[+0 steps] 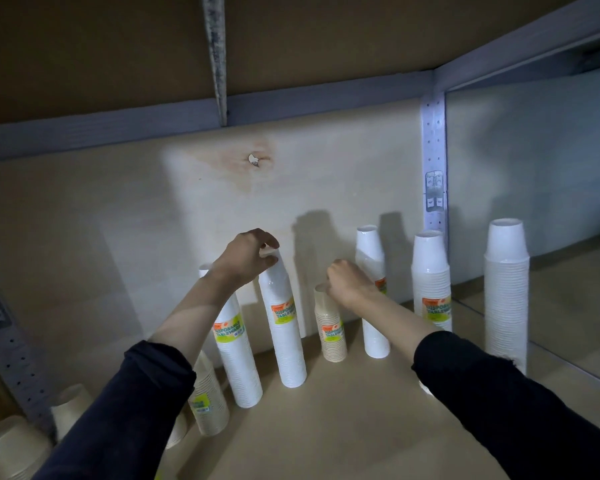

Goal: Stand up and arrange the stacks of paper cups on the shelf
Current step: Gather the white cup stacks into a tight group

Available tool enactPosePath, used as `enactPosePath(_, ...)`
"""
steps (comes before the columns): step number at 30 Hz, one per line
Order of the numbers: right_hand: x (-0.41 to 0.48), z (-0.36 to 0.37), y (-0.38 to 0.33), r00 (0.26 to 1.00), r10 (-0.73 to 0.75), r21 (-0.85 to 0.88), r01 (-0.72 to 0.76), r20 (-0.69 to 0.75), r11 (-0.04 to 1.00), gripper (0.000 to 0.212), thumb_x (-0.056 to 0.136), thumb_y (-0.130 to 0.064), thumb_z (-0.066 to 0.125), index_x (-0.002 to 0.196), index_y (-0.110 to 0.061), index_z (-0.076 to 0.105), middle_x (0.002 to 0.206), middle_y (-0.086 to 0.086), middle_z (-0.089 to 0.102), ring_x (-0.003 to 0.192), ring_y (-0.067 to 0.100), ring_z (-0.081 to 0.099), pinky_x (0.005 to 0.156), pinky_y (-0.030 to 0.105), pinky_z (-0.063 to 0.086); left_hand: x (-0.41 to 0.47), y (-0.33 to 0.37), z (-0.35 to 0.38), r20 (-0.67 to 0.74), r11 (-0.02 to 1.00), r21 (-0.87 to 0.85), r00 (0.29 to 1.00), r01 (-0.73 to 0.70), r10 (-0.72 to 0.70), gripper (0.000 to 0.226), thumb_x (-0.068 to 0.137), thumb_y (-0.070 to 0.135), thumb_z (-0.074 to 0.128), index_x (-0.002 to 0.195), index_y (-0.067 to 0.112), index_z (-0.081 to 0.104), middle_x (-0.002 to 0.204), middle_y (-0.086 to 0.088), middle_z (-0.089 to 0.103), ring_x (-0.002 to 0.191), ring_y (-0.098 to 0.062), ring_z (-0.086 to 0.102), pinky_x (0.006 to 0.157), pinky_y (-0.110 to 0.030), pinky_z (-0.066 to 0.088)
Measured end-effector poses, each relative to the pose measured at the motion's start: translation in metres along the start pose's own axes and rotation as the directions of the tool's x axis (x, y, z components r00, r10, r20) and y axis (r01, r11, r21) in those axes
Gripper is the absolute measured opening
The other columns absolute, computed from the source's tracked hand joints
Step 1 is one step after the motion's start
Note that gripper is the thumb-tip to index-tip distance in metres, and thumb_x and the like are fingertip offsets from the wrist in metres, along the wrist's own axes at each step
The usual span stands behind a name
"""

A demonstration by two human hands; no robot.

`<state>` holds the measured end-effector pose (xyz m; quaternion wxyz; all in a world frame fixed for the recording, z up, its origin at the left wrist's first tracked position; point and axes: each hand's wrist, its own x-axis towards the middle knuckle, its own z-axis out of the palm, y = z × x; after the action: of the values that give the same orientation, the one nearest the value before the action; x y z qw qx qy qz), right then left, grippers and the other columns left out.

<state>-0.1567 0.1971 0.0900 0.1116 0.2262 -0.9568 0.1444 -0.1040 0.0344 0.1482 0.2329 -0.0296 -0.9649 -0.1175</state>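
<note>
Wearing a dark navy top, left sleeve (129, 403) bunching in folds at mid-forearm, right sleeve (499, 393) ending likewise, left hand (246, 254) and right hand (350, 280) showing bare.

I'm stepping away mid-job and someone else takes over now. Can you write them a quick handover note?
Left hand grips the top of the tall white stack.
Right hand grips the top of the short beige stack.
Both stacks stand on the shelf.
Done: other white stacks and the left beige stack also stand.
Left: even out the row; check the beige cups in the near-left corner, partly out of view.
</note>
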Motion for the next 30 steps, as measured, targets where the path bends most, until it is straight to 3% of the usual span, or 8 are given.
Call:
enactPosePath(9, -0.039, -0.069, 0.019, 0.982, 0.021, -0.058, -0.032, -0.190, 0.998, 0.034, 0.088, -0.005, 0.049, 0.119, 0.005, 0.058, 0.128, 0.020, 0.056, 0.120, 0.031, 0.053, 0.098, 0.032, 0.044, -0.020, 0.057, 0.027, 0.019, 0.993, -0.094, 0.997, -0.069, 0.071, 0.027, 0.089, 0.009, 0.054, 0.114, 0.007, 0.063, 0.126, -0.009, 0.060, 0.114, -0.024, 0.058, 0.092, -0.028, 0.043)
enactPosePath(14, -0.066, -0.113, 0.047, 0.954, -0.007, -0.142, -0.037, -0.301, 0.989, 0.030, 0.086, -0.006, 0.050, 0.111, 0.006, 0.061, 0.119, 0.022, 0.058, 0.110, 0.034, 0.056, 0.091, 0.033, 0.044, -0.033, 0.085, 0.060, 0.076, 0.990, -0.121, 0.993, -0.078, 0.087, 0.030, 0.090, 0.012, 0.051, 0.118, 0.007, 0.061, 0.129, -0.011, 0.057, 0.118, -0.026, 0.054, 0.095, -0.028, 0.041)
enactPosePath(18, -0.079, -0.133, 0.074, 0.948, 0.059, -0.157, -0.113, -0.313, 0.981, 0.030, 0.084, -0.005, 0.053, 0.110, 0.007, 0.062, 0.118, 0.023, 0.060, 0.110, 0.038, 0.056, 0.095, 0.039, 0.047, -0.042, 0.099, 0.096, 0.132, 0.989, -0.142, 0.989, -0.050, 0.069, 0.031, 0.089, 0.009, 0.049, 0.118, 0.004, 0.060, 0.128, -0.014, 0.057, 0.117, -0.030, 0.054, 0.096, -0.030, 0.042)
enactPosePath(22, -0.096, -0.139, 0.098, 0.946, 0.122, -0.152, -0.174, -0.301, 0.973, 0.026, 0.086, -0.006, 0.052, 0.104, 0.011, 0.061, 0.114, 0.026, 0.060, 0.105, 0.038, 0.056, 0.084, 0.033, 0.046, -0.057, 0.107, 0.135, 0.206, 0.988, -0.152, 0.978, 0.030, 0.002, 0.035, 0.091, 0.009, 0.045, 0.125, 0.005, 0.055, 0.131, -0.012, 0.055, 0.118, -0.029, 0.054, 0.094, -0.031, 0.043)
enactPosePath(25, -0.104, -0.139, 0.115, 0.940, 0.164, -0.153, -0.218, -0.300, 0.964, 0.031, 0.087, -0.007, 0.052, 0.111, 0.011, 0.059, 0.119, 0.025, 0.058, 0.111, 0.037, 0.054, 0.096, 0.041, 0.045, -0.068, 0.110, 0.165, 0.259, 0.986, -0.159, 0.966, 0.052, -0.009, 0.036, 0.090, 0.008, 0.045, 0.125, 0.004, 0.054, 0.133, -0.012, 0.053, 0.118, -0.030, 0.054, 0.098, -0.034, 0.045)
enactPosePath(30, -0.106, -0.134, 0.135, 0.940, 0.211, -0.190, -0.267, -0.268, 0.945, 0.035, 0.090, -0.012, 0.051, 0.118, 0.008, 0.056, 0.123, 0.025, 0.054, 0.113, 0.037, 0.052, 0.099, 0.041, 0.043, -0.086, 0.109, 0.207, 0.264, 0.986, -0.128, 0.962, 0.102, -0.065, 0.035, 0.090, 0.009, 0.043, 0.123, 0.003, 0.054, 0.131, -0.012, 0.052, 0.118, -0.030, 0.053, 0.096, -0.036, 0.045)
